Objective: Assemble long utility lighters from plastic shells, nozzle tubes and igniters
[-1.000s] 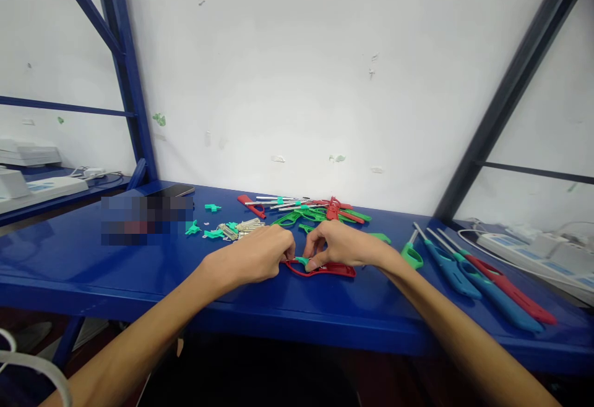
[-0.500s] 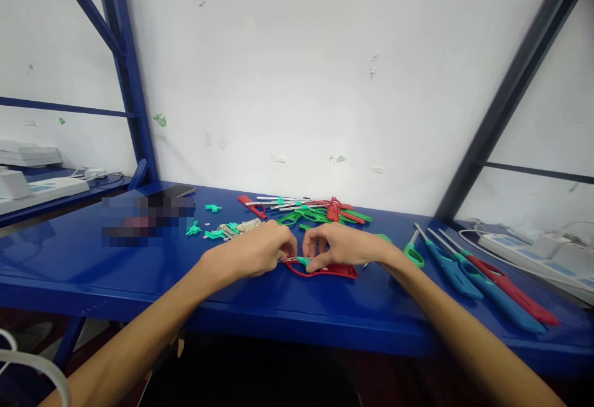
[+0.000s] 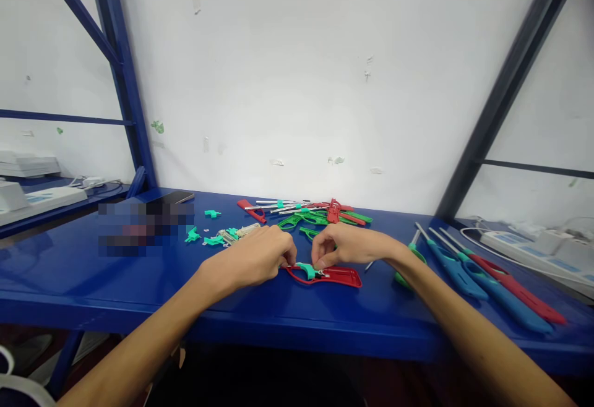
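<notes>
A red lighter shell half (image 3: 346, 276) lies on the blue table, its hollow side facing up. A teal trigger piece (image 3: 307, 270) sits across its looped part, with small pale and metallic bits beside it. My left hand (image 3: 264, 253) is closed in a pinch at the shell's narrow left end; its fingertips partly cover that end. Thumb and finger of my right hand (image 3: 341, 245) come together just right of the trigger piece, above the shell. What they pinch is too small to make out.
Loose teal triggers (image 3: 192, 234) and metallic parts (image 3: 227, 237) lie left of my hands. Behind is a pile of green shell halves (image 3: 309, 216), red shells and metal tubes. Long lighters (image 3: 503, 295) lie at right; a power strip (image 3: 520, 257) stands beyond them.
My right hand has shifted slightly right and back off the trigger piece, leaving it more exposed. My left hand keeps its pinch at the shell's narrow end.
</notes>
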`<state>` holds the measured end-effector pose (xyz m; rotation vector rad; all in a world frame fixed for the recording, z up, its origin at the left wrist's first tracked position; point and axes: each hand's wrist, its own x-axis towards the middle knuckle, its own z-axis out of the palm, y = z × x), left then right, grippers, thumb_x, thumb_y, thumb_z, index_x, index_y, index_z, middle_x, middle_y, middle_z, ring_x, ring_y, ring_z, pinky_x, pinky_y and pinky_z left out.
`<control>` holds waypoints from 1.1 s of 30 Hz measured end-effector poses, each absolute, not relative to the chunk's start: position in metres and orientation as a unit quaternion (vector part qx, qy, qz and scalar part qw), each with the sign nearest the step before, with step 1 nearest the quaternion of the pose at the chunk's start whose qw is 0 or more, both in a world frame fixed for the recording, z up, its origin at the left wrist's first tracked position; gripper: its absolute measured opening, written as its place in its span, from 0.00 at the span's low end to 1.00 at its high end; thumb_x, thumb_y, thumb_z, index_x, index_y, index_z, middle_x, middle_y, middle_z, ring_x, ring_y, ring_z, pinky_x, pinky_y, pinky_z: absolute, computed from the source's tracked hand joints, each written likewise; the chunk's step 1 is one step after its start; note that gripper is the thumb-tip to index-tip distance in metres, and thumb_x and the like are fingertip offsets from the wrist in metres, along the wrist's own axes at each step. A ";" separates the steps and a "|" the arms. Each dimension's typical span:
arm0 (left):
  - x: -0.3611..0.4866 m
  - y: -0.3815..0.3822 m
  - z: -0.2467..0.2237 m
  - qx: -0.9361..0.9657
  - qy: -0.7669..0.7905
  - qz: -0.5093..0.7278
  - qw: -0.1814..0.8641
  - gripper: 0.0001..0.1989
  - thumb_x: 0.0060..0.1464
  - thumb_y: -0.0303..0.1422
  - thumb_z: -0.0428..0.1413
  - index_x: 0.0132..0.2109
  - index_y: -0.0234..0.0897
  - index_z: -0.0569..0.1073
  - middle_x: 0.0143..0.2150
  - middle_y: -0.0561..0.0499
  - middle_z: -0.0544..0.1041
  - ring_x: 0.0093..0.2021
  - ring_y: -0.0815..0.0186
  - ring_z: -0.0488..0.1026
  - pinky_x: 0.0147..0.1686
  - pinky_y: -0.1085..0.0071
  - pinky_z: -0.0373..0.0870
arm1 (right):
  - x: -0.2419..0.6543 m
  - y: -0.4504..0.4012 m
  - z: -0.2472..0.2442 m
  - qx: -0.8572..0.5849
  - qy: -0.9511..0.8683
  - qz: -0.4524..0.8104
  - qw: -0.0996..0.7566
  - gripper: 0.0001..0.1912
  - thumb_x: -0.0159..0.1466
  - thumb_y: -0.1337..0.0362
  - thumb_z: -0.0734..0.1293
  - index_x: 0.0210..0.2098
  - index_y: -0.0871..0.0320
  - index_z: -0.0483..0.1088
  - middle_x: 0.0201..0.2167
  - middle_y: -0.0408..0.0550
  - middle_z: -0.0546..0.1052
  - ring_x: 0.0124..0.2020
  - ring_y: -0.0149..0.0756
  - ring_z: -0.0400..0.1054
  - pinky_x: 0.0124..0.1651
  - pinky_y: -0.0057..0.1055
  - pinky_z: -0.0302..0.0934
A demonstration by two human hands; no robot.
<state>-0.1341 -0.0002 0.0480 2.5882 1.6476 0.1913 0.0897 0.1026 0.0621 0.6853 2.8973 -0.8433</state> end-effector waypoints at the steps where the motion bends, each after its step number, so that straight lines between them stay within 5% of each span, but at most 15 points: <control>1: -0.134 0.000 0.048 0.842 0.536 0.060 0.034 0.10 0.68 0.37 0.59 0.46 0.34 0.78 0.42 0.49 0.81 0.43 0.62 0.80 0.48 0.58 0.78 | 0.089 0.103 0.061 0.224 0.936 -0.269 0.025 0.11 0.69 0.58 0.72 0.41 0.60 0.77 0.35 0.44 0.80 0.36 0.36 0.75 0.42 0.37 0.70; 9: -0.134 0.000 0.050 0.846 0.529 0.052 0.038 0.10 0.69 0.37 0.59 0.47 0.34 0.78 0.42 0.49 0.81 0.43 0.62 0.80 0.48 0.58 0.78 | 0.086 0.103 0.059 0.248 0.929 -0.274 0.023 0.09 0.68 0.61 0.73 0.44 0.60 0.76 0.35 0.44 0.80 0.36 0.36 0.75 0.42 0.36 0.70; 13: -0.134 0.000 0.050 0.854 0.516 0.051 0.042 0.11 0.68 0.39 0.59 0.46 0.34 0.78 0.44 0.48 0.81 0.44 0.63 0.79 0.47 0.60 0.79 | 0.084 0.100 0.058 0.252 0.926 -0.283 0.009 0.25 0.64 0.65 0.74 0.60 0.56 0.71 0.37 0.45 0.82 0.34 0.34 0.75 0.37 0.30 0.66; 18: -0.132 -0.003 0.051 0.854 0.515 0.056 0.051 0.10 0.68 0.37 0.59 0.46 0.34 0.78 0.44 0.48 0.81 0.44 0.63 0.79 0.47 0.59 0.79 | 0.081 0.098 0.058 0.258 0.926 -0.276 0.008 0.18 0.63 0.64 0.75 0.52 0.58 0.76 0.34 0.45 0.81 0.32 0.34 0.73 0.35 0.29 0.63; 25: -0.133 -0.003 0.051 0.849 0.520 0.064 0.065 0.08 0.68 0.34 0.59 0.46 0.33 0.78 0.43 0.49 0.81 0.44 0.63 0.80 0.47 0.59 0.79 | 0.084 0.097 0.058 0.257 0.928 -0.268 0.008 0.27 0.65 0.61 0.74 0.61 0.57 0.70 0.36 0.46 0.82 0.35 0.37 0.74 0.36 0.30 0.64; 33: -0.141 -0.006 0.062 0.847 0.519 0.094 0.060 0.07 0.68 0.33 0.59 0.47 0.34 0.79 0.46 0.48 0.82 0.48 0.61 0.80 0.52 0.55 0.78 | 0.086 0.100 0.058 0.298 0.920 -0.249 -0.055 0.23 0.79 0.54 0.56 0.67 0.58 0.61 0.40 0.49 0.82 0.36 0.35 0.78 0.41 0.34 0.72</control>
